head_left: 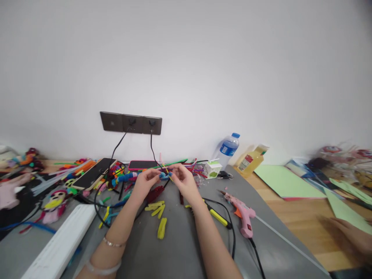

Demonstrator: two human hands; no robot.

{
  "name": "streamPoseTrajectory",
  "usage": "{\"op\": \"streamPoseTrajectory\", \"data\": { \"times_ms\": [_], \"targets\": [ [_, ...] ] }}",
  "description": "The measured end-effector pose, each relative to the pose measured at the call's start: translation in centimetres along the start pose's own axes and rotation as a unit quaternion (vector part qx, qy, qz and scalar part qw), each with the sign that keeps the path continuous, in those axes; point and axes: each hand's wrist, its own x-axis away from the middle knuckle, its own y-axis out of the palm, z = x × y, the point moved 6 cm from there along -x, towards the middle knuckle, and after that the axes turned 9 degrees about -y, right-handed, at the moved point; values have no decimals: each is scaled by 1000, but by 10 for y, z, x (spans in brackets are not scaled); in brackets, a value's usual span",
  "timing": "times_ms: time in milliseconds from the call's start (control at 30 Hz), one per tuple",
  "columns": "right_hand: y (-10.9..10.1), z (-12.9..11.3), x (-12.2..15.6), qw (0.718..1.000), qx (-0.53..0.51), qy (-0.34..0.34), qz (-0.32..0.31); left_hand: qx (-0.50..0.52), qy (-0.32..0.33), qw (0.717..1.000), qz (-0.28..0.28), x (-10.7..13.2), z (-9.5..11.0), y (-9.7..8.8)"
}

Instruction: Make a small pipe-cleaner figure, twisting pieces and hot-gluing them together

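Both my hands meet over the grey table (180,248) near the wall. My left hand (147,181) pinches a small blue pipe-cleaner piece (163,175) between its fingertips. My right hand (183,180) is closed on the same piece from the other side, with a thin yellow strand (167,173) sticking out between the two hands. Just below the hands lie several short yellow pipe-cleaner bits (158,211) and a dark red piece (155,192).
A pink glue gun (242,215) and a yellow-handled tool (218,218) lie to the right with black cords. Phones, colourful pipe cleaners, a water bottle (228,149) and a yellow bottle (252,159) line the wall. Another person's hand (351,232) rests at far right by green paper.
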Motion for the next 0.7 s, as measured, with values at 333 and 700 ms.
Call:
{"op": "streamPoseTrajectory", "data": {
  "times_ms": [333, 700],
  "targets": [
    [-6, 41, -10, 986, -131, 58, -83, 8, -13, 1000, 16, 0, -2, -2],
    [0, 47, 0, 984, -150, 84, -56, -2, -24, 999, 25, -2, -5, -1]
  ]
}}
